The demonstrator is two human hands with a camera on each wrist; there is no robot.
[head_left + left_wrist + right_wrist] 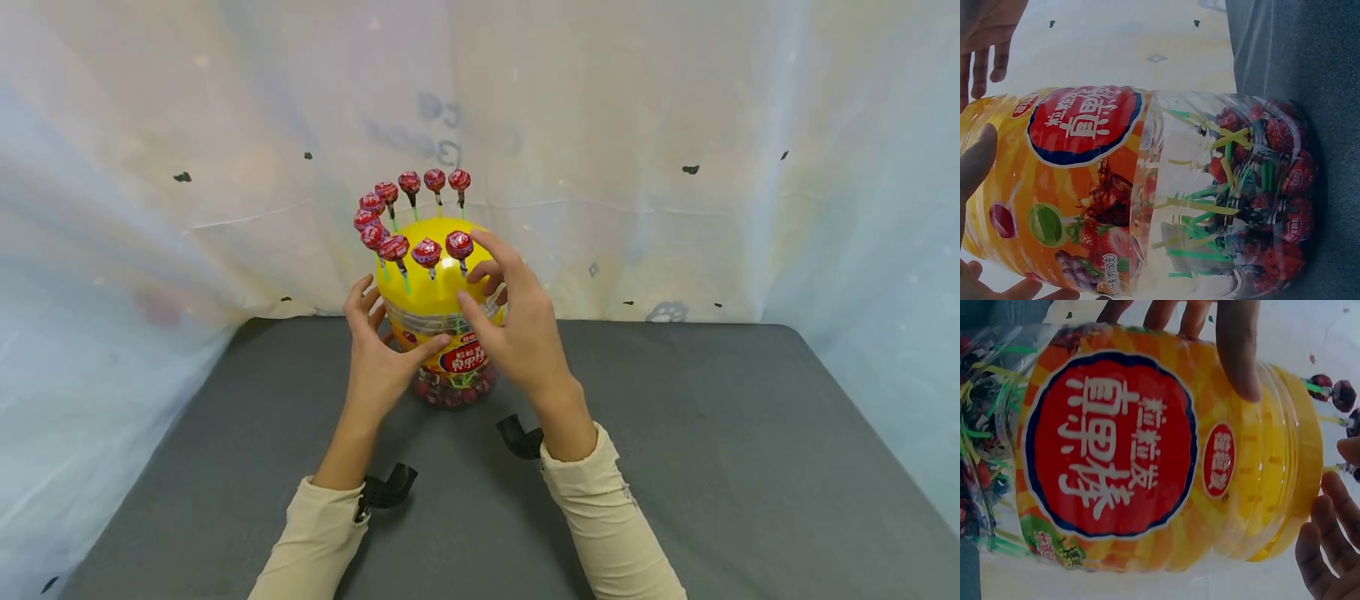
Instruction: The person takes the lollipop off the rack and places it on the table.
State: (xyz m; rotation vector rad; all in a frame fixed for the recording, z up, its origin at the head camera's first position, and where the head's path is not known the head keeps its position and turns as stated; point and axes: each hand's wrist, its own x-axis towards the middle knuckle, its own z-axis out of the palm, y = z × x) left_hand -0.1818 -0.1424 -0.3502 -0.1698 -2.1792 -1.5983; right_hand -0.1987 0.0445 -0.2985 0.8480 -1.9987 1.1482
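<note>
A clear plastic jar [463, 358] with a yellow lid [420, 287] and an orange label stands upright on the table. Wrapped red lollipops [1297, 228] lie at its bottom, their green and yellow sticks upward. Several more red lollipops [426, 253] stand by their sticks around the lid's rim. My left hand [378, 362] holds the jar's left side, thumb across the front and fingers around behind. At the lid's right edge my right hand [525, 325] has its fingers spread, index fingertip right beside the front-right lollipop [459, 245], thumb lower down.
A grey table [697, 433] lies under the jar. Behind it hangs a pale, translucent curtain [600, 125] with small dark marks. Black curved mounts [390, 487] stick out at both wrists, close above the tabletop.
</note>
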